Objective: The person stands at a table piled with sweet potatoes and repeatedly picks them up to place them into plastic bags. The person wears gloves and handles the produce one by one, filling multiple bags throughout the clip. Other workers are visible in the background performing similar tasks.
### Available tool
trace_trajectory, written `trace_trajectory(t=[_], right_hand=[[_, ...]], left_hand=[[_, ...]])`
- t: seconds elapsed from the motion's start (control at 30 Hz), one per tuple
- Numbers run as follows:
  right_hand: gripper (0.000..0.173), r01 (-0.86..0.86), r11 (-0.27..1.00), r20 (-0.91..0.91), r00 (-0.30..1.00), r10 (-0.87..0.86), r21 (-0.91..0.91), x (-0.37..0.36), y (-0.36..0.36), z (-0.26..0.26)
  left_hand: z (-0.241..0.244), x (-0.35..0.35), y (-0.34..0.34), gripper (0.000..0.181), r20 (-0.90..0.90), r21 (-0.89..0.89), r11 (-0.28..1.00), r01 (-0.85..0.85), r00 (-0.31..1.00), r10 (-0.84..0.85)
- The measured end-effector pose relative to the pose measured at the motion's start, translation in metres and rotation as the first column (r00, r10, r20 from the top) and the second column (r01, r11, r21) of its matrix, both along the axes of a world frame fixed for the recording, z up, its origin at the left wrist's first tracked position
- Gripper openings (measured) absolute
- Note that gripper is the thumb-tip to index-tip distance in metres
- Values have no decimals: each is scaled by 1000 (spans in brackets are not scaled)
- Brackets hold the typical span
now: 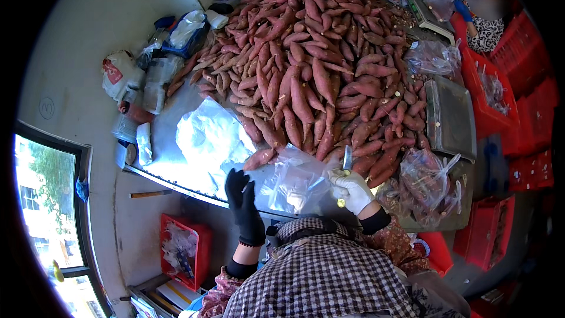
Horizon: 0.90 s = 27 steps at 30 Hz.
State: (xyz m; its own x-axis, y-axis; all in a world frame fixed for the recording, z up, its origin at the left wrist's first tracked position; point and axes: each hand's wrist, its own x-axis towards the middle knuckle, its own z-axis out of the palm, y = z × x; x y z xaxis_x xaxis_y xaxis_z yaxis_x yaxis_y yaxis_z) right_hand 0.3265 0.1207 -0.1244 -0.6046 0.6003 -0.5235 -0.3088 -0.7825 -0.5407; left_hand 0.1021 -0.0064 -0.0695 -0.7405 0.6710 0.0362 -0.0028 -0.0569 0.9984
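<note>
A large heap of sweet potatoes (300, 92) covers the metal table (165, 154). My right hand (353, 190), in a white glove, grips a knife (347, 159) by its yellowish handle, blade pointing away from me. Beside it, a clear plastic bag (295, 181) lies at the table's near edge. My left hand (242, 205), in a black glove, is raised over the edge with its fingers apart and nothing seen in it. Just beyond it lies one sweet potato (259, 159), next to a brightly lit sheet of plastic (212, 132).
At right are a scale (451, 117), a bag filled with sweet potatoes (426, 185) and red crates (490, 97). A co-worker's blue-gloved hand (462, 9) is near another scale (426, 13). A blue basket (190, 35) and bottles line the left wall; a red crate (201, 251) stands below the table.
</note>
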Motion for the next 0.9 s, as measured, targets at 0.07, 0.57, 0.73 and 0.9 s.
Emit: trace_trajectory(t=[0.07,0.57,0.73,0.9], right_hand=[[13,-52,997,-96,994,46,-63,-3,-1,1],[14,-52,999,7,999,53,-5,0,-18,18],[17,-84,988,176,983,60,132,-16,-21,33],[16,-95,991,171,982,78,91,-18,-24,41]], left_hand=[[8,11,12,46,198,38,991,131,971,-137],[-1,54,26,42,-225,-318,816,483,798,-560],[4,66,24,34,-388,-402,784,474,687,-614],[-12,50,32,19,-418,-331,790,517,670,-614]])
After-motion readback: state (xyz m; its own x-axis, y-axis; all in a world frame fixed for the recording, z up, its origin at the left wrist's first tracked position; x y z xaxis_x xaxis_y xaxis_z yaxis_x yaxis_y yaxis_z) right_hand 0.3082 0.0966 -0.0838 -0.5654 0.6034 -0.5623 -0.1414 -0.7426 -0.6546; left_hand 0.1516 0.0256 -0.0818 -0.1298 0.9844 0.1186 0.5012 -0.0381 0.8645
